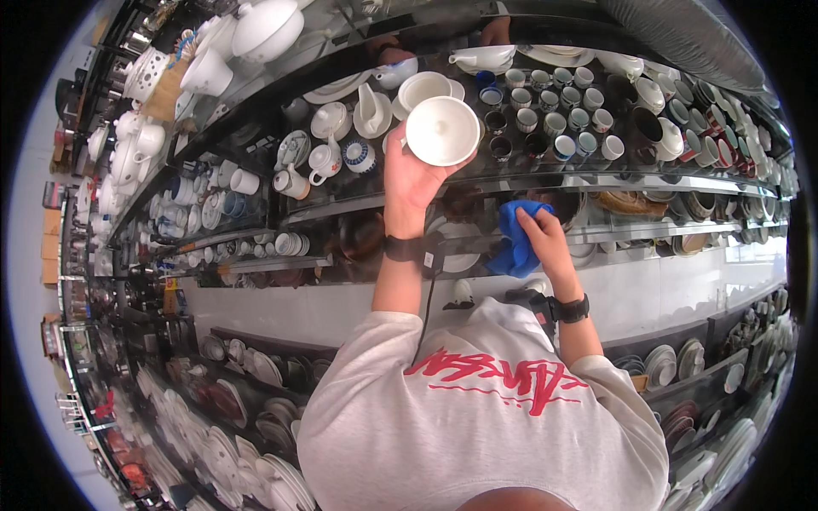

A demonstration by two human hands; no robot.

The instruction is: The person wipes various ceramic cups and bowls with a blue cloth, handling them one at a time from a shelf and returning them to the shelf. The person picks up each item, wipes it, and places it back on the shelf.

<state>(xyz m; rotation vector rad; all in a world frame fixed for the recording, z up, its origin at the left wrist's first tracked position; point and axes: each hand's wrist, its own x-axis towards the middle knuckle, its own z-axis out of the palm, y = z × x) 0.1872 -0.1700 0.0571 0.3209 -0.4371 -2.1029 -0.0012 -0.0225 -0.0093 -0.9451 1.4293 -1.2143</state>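
My left hand [422, 172] grips a white ceramic bowl [442, 131] from below, tilted so that a round face of it shows towards me. Behind it on the glass shelf [396, 203] stands another white round vessel [424, 88], partly covered by the held one. My right hand [543, 233] pinches a crumpled blue cloth [513, 246], which hangs just in front of the shelf edge, apart from the bowl. To the left of my left hand are a small white teapot with a red flower [325, 160] and a blue-patterned cup [359, 156].
Rows of small cups [553, 122] fill the shelf to the right. A white sauce boat [370, 112] stands close by my left hand. Covered white tureens [268, 29] sit at the upper left. Stacked plates [271, 476] line the shelves behind me. A cable [427, 319] hangs from my left wrist.
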